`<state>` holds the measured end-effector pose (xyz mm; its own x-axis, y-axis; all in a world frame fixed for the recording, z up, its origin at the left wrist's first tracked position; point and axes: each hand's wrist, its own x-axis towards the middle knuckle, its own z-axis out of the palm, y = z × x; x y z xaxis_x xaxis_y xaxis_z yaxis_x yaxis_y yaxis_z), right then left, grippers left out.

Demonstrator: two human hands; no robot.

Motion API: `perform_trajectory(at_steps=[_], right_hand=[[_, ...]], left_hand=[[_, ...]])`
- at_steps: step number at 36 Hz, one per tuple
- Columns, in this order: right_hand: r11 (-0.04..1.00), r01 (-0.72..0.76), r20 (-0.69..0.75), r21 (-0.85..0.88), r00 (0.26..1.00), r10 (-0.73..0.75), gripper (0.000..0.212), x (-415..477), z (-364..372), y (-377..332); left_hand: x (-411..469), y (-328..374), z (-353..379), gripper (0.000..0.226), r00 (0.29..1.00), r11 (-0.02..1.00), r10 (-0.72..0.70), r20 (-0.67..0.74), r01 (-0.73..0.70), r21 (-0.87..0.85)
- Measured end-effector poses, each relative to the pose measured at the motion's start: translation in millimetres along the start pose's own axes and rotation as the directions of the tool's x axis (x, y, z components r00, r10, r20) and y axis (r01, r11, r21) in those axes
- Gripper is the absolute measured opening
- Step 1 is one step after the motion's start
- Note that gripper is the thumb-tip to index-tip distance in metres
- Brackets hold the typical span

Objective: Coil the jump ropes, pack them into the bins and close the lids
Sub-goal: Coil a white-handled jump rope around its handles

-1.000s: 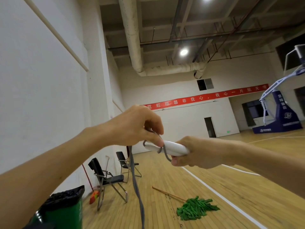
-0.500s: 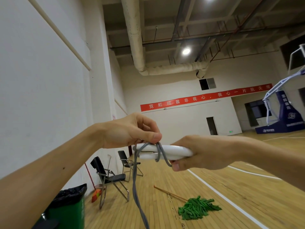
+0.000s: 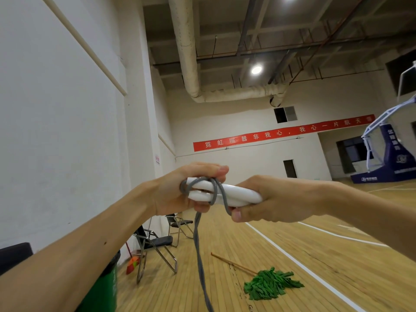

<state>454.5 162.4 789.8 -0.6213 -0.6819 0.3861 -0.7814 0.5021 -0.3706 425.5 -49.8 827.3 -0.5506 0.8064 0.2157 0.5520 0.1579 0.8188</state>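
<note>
head view: white handles [image 3: 234, 193] wound with grey rope [image 3: 203, 262]
handles are gripped by right hand [image 3: 270, 199]; rope is pinched by curled left hand [image 3: 180, 190]

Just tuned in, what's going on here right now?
A person is coiling a jump rope. The right hand grips two white handles held side by side. The left hand curls round their other end, pinning the grey rope, which loops around the handles a couple of times. The rest of the rope hangs loose toward the floor, so it is not yet ready to pack.
</note>
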Motion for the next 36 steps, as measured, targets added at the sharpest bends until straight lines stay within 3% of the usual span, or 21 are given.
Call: perform_trajectory(at_steps=[7, 11, 15, 19, 25, 30, 33, 36], right_hand=[[0.993, -0.023, -0.018, 0.112, 1.0, 0.026, 0.014, 0, -6, 3], [0.971, -0.02, -0.104, 0.24, 0.993, 0.046, 0.014, -1, -15, 1], [0.956, -0.034, -0.206, 0.292, 0.974, 0.097, 0.029, -1, -26, 3], [0.917, -0.083, -0.248, 0.391, 0.95, 0.192, 0.02, 1, -29, 15], [0.778, -0.13, -0.242, 0.615, 0.908, 0.342, 0.018, 8, -22, 32], [0.68, -0.144, -0.234, 0.719, 0.872, 0.431, 0.02, 11, -13, 45], [0.651, -0.147, -0.216, 0.745, 0.869, 0.444, 0.022, 11, -8, 50], [0.659, -0.173, -0.206, 0.732, 0.865, 0.457, 0.023, 11, -4, 53]], left_hand=[[7, -9, 2, 0.039, 0.989, 0.974, 0.033, -0.145, -0.064, -0.218], [13, -22, 10, 0.044, 0.984, 0.977, 0.005, -0.18, -0.043, -0.211], [17, -31, 13, 0.053, 0.971, 0.971, -0.038, -0.235, -0.019, -0.238], [18, -32, 13, 0.05, 0.948, 0.988, 0.003, -0.317, -0.052, -0.146], [20, -35, 17, 0.019, 0.921, 0.957, 0.068, -0.383, 0.048, 0.285], [23, -37, 23, 0.027, 0.886, 0.757, 0.211, -0.413, 0.119, 0.642], [21, -33, 25, 0.028, 0.868, 0.503, 0.349, -0.353, 0.144, 0.852], [18, -22, 24, 0.022, 0.887, 0.209, 0.399, -0.233, 0.16, 0.965]])
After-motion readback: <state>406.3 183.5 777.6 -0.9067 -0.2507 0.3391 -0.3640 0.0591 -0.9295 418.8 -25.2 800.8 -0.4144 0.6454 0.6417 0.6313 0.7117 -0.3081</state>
